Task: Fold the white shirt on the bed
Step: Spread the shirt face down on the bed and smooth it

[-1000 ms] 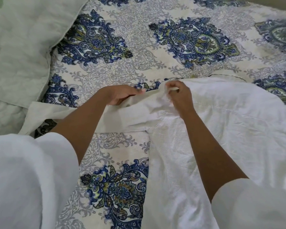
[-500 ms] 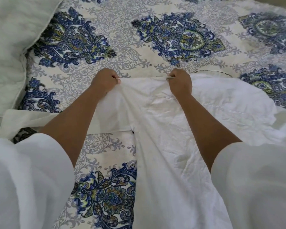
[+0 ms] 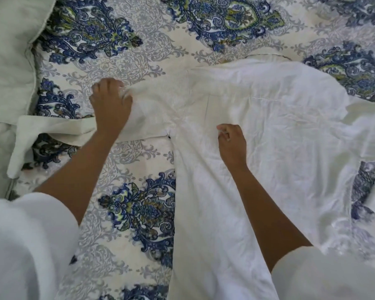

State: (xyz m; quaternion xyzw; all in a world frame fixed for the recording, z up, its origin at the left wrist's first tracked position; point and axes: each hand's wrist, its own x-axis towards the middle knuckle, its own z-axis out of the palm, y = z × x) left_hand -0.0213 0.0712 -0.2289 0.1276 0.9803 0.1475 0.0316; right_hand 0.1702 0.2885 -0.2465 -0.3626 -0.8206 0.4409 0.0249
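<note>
Head camera view, looking down at a bed (image 3: pixel 139 68) covered with a cream bedspread patterned in blue and green medallions. A pale green quilted blanket (image 3: pixel 7 61) is bunched along the left edge. The white shirt (image 3: pixel 279 137) lies spread across the right half of the bed, wrinkled, its body running from the middle of the picture down to the bottom edge. One sleeve (image 3: pixel 52 128) stretches out to the left, its cuff end bent down towards the blanket. Two bare forearms reach in from the bottom, each coming out of a loose white sleeve the person is wearing.

The left hand (image 3: pixel 110 107) is closed, its fingers bunched on the shirt's cloth where the left sleeve joins the shoulder. The right hand (image 3: pixel 232 141) rests lower, on the shirt's body just right of the armpit seam, fingers curled and pinching a small fold of fabric.

The step in hand looks like straightening the shoulder and sleeve area before any fold is made. To do it well, the left hand would likely pull the shoulder seam outward and flat while the right hand anchors the body so it does not slide. The creases near the armpit probably need smoothing first, or they will be trapped inside the fold. The bent sleeve would be best laid straight before it is brought across the shirt's body.
</note>
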